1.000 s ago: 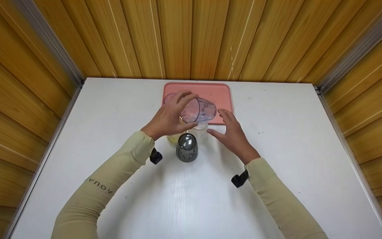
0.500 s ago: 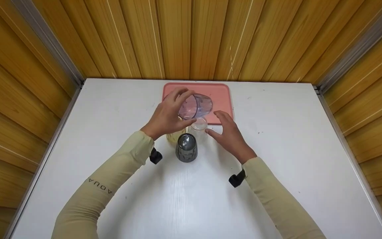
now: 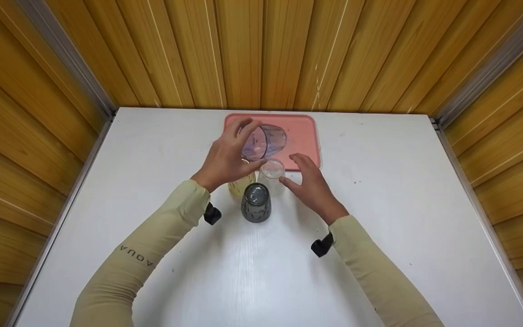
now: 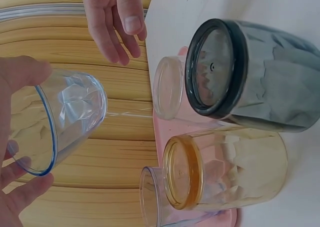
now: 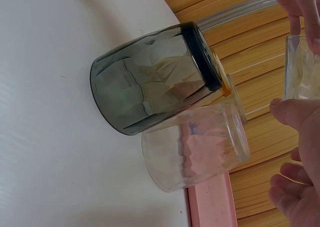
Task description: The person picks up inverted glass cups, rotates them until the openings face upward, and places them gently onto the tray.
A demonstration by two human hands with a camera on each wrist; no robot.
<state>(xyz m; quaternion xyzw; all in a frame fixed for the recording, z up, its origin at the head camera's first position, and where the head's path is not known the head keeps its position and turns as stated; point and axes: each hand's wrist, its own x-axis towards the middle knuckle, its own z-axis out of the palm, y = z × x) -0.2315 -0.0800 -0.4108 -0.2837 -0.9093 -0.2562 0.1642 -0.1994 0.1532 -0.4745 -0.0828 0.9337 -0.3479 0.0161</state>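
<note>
My left hand [image 3: 227, 156] grips a see-through cup [image 3: 274, 140] with a blue-violet tint near its rim, thumb on one side and fingers on the other. The cup lies sideways in the air, its base to the right. My right hand [image 3: 311, 186] is apart from it, fingers relaxed and spread, near an upside-down clear cup [image 3: 273, 170]. A dark grey cup [image 3: 256, 204] stands upside down in front, with a yellow cup [image 4: 235, 169] behind it, partly covered by my left hand in the head view. Another tinted cup [image 4: 152, 197] shows beyond the yellow one.
A pink tray [image 3: 304, 131] lies at the back of the white table [image 3: 379, 181], behind the cups. Wood-patterned panels [image 3: 279, 54] rise along the table's back and sides, with metal strips [image 3: 61, 50] at the corners.
My left hand has carried the tinted cup a little left and back, uncovering more of the clear cup. My right hand has shifted slightly left. The standing cups have stayed put.
</note>
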